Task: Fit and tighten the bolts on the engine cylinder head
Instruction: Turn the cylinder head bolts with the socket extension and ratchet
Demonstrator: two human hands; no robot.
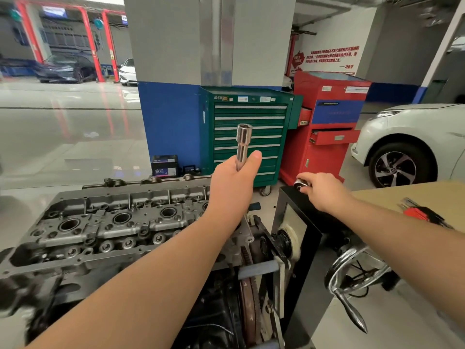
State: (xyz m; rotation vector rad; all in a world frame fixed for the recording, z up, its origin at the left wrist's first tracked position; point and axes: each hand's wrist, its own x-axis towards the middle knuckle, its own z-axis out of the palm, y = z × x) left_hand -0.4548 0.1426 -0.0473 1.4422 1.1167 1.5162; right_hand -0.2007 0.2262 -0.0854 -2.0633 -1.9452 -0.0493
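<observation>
Left hand point(236, 177): I am seeing it raised, gripping long chrome deep socket point(243, 144) upright | Right hand point(320, 191): reaching forward, fingers curling over small chrome ratchet head point(299, 183) atop black stand frame point(297, 222)

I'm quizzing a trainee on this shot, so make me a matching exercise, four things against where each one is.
Things:
1. long socket
2. cylinder head
3. green tool cabinet
4. red hex key set

Places:
A. on the tan surface at far right
B. against the blue-based pillar
C. gripped upright in the left hand
D. low on the left, on the engine

Pairs: 1-C, 2-D, 3-B, 4-A
</observation>
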